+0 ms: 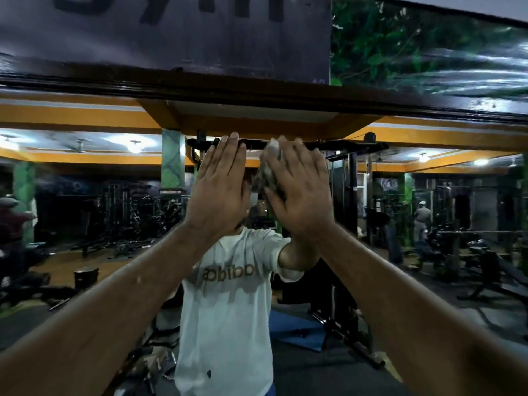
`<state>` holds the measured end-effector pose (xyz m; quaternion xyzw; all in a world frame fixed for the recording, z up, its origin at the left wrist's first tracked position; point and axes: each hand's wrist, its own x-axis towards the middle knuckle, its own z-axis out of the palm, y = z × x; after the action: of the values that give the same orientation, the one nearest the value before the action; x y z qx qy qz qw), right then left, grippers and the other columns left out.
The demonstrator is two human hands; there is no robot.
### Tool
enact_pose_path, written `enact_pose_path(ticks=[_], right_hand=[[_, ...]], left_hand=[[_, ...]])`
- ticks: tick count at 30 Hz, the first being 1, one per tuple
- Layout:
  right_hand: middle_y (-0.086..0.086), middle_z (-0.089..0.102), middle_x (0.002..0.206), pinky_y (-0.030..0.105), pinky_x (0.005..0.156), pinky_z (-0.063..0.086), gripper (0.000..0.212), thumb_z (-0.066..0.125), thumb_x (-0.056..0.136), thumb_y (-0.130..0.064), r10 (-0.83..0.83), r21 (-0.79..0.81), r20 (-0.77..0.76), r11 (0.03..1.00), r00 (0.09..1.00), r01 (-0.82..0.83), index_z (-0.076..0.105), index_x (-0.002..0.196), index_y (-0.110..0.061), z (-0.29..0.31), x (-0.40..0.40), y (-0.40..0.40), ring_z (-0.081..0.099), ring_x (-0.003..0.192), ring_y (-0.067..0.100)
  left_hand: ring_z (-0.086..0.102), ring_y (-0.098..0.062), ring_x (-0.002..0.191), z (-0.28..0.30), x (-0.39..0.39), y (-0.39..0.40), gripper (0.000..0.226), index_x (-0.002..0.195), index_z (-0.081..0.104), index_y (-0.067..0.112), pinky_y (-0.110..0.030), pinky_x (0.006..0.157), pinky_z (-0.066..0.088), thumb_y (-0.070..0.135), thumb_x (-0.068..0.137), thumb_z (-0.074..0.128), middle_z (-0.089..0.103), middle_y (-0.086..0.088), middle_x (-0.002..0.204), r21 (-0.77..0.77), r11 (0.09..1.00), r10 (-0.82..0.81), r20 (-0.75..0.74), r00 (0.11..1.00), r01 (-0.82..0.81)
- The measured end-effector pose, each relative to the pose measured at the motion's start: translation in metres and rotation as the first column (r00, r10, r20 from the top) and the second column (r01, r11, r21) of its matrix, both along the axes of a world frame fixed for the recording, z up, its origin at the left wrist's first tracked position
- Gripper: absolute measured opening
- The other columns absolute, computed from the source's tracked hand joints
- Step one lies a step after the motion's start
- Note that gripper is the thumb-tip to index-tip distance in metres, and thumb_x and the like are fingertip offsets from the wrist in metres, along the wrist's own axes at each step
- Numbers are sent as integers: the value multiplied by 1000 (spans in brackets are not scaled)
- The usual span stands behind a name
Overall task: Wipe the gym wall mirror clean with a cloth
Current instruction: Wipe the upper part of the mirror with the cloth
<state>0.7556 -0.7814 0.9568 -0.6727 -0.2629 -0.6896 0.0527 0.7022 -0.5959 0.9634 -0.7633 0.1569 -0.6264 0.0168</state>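
Note:
The wall mirror (85,212) fills the view below a dark wooden frame rail and reflects the gym and a person in a white T-shirt. Both my arms reach up to the glass near its top middle. My left hand (218,190) lies flat against the mirror with straight fingers and holds nothing. My right hand (300,192) presses a crumpled grey cloth (268,172) against the glass; most of the cloth is hidden under the palm, and its left edge sticks out between my two hands.
The dark frame rail (257,92) runs across just above my fingertips. Above it hang a dark sign board (171,32) and a leafy green wall print (414,52). Weight machines, benches and other people appear only as reflections in the glass.

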Motion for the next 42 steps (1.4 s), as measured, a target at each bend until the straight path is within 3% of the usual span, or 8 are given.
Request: enact_pose_path(ticks=[6, 11, 16, 22, 27, 32, 37, 42], right_hand=[[12, 35, 167, 57, 127, 15, 62, 46, 103, -50, 71, 379, -36, 924, 997, -52, 43, 158, -22, 14, 2, 4, 27, 156, 35], [13, 34, 168, 52, 127, 8, 64, 52, 102, -48, 49, -99, 12, 994, 999, -48, 40, 159, -22, 6, -1, 17, 27, 156, 34], [11, 30, 170, 59, 128, 11, 66, 44, 101, -52, 42, 285, -84, 958, 996, -16, 37, 161, -25, 24, -2, 19, 22, 158, 35], [9, 27, 171, 41, 127, -6, 66, 45, 100, -50, -8, -172, -66, 985, 998, -3, 38, 161, -25, 23, -14, 25, 17, 159, 30], [8, 30, 170, 55, 129, 10, 63, 47, 101, -46, 36, 286, -60, 958, 998, -17, 38, 160, -23, 38, -11, 46, 20, 159, 31], [9, 28, 170, 54, 129, 10, 66, 49, 101, -44, 0, -74, -43, 997, 999, -3, 35, 161, -21, 39, -12, 51, 20, 159, 30], [12, 29, 170, 59, 127, 13, 68, 39, 102, -52, -8, 441, -80, 897, 997, 42, 33, 162, -20, 57, -10, 81, 20, 158, 35], [9, 27, 171, 58, 128, 12, 67, 47, 102, -48, -5, 60, -37, 998, 999, 8, 33, 162, -23, 51, -14, 95, 18, 160, 30]], left_hand=[[9, -29, 155, -15, -12, 12, 67, 158, 22, 2, -39, 126, 2, 41, 106, 40, 14, -18, 167, -74, 989, 126, -42, 991, -129], [9, -27, 156, -10, -20, 19, 67, 158, 22, 3, -32, 125, -1, 36, 105, 43, 14, -16, 167, -28, 993, 116, -89, 989, -119], [10, -24, 156, -6, -28, 31, 64, 158, 25, 5, -29, 122, 1, 29, 104, 47, 14, -12, 168, -43, 998, 41, -89, 995, -45], [17, -29, 154, -7, -16, 34, 60, 156, 29, 3, -45, 126, 16, 28, 103, 36, 20, -17, 166, -34, 999, 36, -67, 997, -38], [20, -29, 154, 3, -18, 50, 58, 155, 30, 2, -44, 126, 16, 29, 104, 38, 25, -18, 164, -18, 1000, 12, -3, 1000, -12], [20, -28, 153, 16, -16, 68, 57, 155, 31, 3, -46, 126, 18, 25, 102, 33, 26, -17, 164, 11, 1000, 8, -33, 999, -8], [23, -29, 152, 19, -18, 89, 57, 154, 32, 2, -47, 125, 19, 24, 101, 39, 27, -18, 163, 39, 999, 33, -16, 999, -32], [31, -31, 149, 23, -19, 100, 55, 149, 40, 0, -49, 123, 25, 26, 101, 34, 34, -20, 160, 83, 996, 25, 9, 1000, -25]])
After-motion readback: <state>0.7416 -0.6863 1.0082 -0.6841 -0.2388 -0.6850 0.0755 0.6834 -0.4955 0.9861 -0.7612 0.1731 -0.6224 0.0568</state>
